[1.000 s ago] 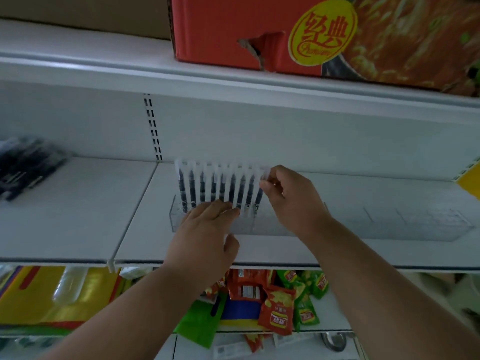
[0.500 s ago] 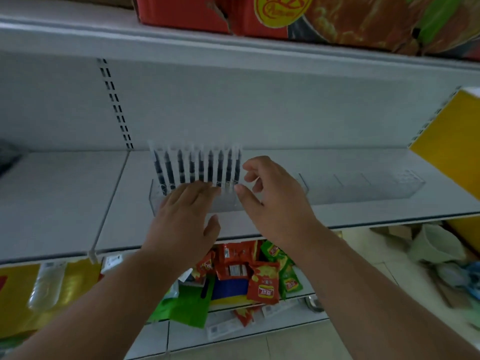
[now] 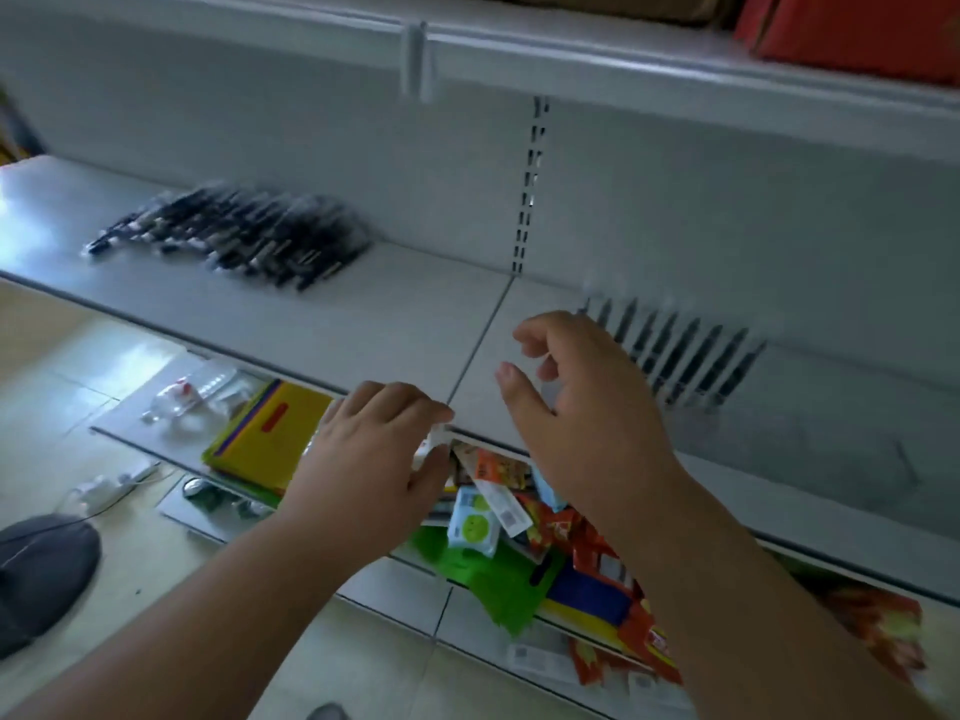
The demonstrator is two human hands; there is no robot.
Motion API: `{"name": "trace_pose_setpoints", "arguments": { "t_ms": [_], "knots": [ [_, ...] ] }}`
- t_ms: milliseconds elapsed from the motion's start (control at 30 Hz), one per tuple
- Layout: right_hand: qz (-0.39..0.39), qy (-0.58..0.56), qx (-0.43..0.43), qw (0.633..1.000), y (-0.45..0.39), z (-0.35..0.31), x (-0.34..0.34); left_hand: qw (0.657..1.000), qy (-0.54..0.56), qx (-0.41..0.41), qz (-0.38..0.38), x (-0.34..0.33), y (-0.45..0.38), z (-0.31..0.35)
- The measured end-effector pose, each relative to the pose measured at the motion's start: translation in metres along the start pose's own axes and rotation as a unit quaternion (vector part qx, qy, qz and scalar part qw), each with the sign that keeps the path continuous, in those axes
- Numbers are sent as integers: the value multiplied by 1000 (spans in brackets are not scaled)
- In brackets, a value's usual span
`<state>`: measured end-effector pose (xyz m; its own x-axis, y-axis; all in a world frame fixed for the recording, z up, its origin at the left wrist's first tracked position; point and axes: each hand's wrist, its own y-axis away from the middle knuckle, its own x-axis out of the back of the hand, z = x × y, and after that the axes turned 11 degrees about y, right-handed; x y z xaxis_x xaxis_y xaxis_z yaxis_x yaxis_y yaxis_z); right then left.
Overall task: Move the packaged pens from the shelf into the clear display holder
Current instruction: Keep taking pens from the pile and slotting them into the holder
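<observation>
Hands hover empty, fingers loosely curled: left hand (image 3: 376, 449) at six o'clock, right hand (image 3: 582, 402) beside standing black packaged pens (image 3: 680, 356); loose black pens (image 3: 234, 233) lie at ten o'clock on the white shelf (image 3: 363, 309).

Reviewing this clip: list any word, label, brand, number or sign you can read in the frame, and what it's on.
None can be read.
Snack packets on the lower shelf: print too blurred.
White tag among them: a code patch, unreadable.
Price strips on the bottom shelf edge: too small and blurred.
Red box on the top shelf: no print in view.
Pens: blurred, nothing legible.
</observation>
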<state>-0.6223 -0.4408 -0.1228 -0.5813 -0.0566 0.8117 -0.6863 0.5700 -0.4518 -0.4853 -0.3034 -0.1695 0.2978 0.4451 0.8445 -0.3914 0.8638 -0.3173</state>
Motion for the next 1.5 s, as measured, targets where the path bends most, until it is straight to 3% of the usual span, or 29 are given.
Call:
{"name": "trace_pose_setpoints", "arguments": {
  "t_ms": [100,333,533,800,1133,1500],
  "knots": [
    [-23,1,8,1000,-12,-39,-17,999,-18,31,-9,26,14,-39],
    [22,13,30,999,-56,-165,-79,997,-61,49,-8,107,44,-165],
    [15,43,44,998,-103,-227,-105,995,-50,83,13,153,49,-231],
    [-55,91,20,994,-156,-228,-144,996,-14,85,9,143,3,-271],
    [-54,93,15,994,-222,-228,-188,997,-17,76,-24,146,-66,-323],
    [-37,157,-131,978,-238,-253,-224,998,47,3,-49,149,-154,-388]
  ]
}}
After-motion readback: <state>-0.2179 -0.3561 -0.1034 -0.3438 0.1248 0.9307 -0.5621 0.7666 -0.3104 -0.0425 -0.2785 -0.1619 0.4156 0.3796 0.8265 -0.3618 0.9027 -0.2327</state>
